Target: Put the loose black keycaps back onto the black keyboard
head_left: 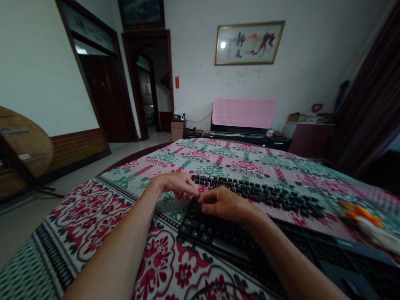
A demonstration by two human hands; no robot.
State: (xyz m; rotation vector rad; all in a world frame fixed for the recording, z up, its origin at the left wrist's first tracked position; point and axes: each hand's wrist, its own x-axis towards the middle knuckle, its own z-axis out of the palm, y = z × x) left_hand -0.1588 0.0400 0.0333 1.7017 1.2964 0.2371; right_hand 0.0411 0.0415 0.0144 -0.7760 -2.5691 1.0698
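Observation:
A black keyboard [204, 238] lies on the patterned cloth, with keys fitted along its near left part; the right part of its frame looks bare of keys. Over its far left corner my left hand [178, 184] has its fingers bent and pinched together. My right hand [223, 203] meets it there, thumb and fingertips closed low over the keys. Whatever sits between the fingertips is too small to make out. Just beyond the hands, loose black keycaps [278, 196] lie in rows on the cloth. My right forearm covers the middle of the keyboard.
A flowered tablecloth [156, 258] covers the round table. An orange and white item [364, 218] lies at the right. A black cable [218, 286] runs at the near edge. Across the room, a pink cloth [245, 112] hangs over a low cabinet.

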